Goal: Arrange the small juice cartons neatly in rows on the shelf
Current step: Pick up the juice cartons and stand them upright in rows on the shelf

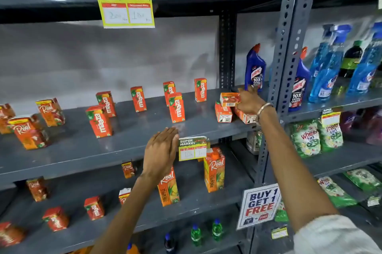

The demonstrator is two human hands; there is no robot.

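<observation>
Several small orange Maaza cartons [177,107] stand upright, spread out over the grey middle shelf [128,146]. Small Real cartons [50,112] stand at its left end. At the right end a few cartons lie in a small heap [223,113]. My right hand [249,101] reaches into that heap and grips the top carton [229,99], which lies on its side. My left hand [161,151] is flat with fingers together, resting at the shelf's front edge, holding nothing.
A blue Harpic bottle [254,68] stands just behind my right hand. A grey upright post [286,47] borders the shelf on the right, with cleaner bottles beyond. A price tag [192,148] hangs on the shelf edge. Below stand tall Real pineapple cartons [214,169].
</observation>
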